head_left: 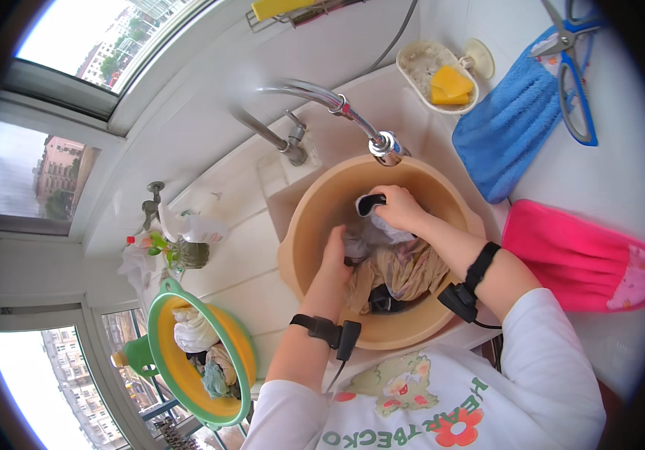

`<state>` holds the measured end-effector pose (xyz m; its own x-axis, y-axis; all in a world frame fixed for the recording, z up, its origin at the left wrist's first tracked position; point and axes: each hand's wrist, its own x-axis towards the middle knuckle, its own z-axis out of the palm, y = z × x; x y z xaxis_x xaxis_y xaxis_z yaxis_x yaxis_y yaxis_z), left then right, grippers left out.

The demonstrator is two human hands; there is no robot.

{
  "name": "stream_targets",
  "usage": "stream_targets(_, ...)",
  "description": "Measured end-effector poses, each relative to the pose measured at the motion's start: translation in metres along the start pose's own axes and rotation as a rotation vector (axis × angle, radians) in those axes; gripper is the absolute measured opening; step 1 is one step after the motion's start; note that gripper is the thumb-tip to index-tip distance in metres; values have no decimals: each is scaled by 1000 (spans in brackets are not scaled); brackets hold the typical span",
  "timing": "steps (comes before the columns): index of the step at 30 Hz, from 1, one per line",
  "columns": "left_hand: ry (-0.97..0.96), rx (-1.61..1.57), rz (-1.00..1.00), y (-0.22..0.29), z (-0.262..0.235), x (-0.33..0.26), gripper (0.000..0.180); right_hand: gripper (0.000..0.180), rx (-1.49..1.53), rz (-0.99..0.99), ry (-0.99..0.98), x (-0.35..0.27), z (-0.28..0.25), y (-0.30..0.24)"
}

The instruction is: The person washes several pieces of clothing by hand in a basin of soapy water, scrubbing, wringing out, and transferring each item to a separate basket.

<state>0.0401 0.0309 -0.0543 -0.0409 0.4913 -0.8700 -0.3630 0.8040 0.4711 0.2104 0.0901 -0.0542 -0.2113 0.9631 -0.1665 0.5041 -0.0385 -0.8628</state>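
A large tan basin [303,281] stands in the sink, with wet laundry in cloudy water. My right hand [399,208] is closed around a white sock with a black part [371,204], lifted near the far side of the basin. Inside the basin's left side, my left hand [335,251] grips a greyish-white wet cloth [355,247]; its fingers are partly hidden. I cannot tell whether this cloth is part of the same sock. Beige patterned cloth [405,271] and a dark piece [387,302] lie in the basin below both hands.
A chrome faucet [387,148] hangs over the basin's far rim. At left stands a green-and-yellow basket [246,352] holding clothes. A soap dish [418,64] with a yellow sponge, blue towel [506,112], scissors [579,97] and pink towel [562,251] are on the right.
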Motion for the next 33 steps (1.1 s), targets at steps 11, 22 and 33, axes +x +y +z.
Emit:
stream_targets(11, -559, 107, 505, -21, -48, -19, 62, 20, 607, -380, -282, -78, -76, -229)
stream_targets(22, -672, -595, 412, -3, -12, -108, 47, 30, 686, -541, -236, -105, -90, -237)
stream_targets(33, -766, -755, 486, -7, 2, -90, 51, 66, -203, -844, -54, -128, -11, -142)
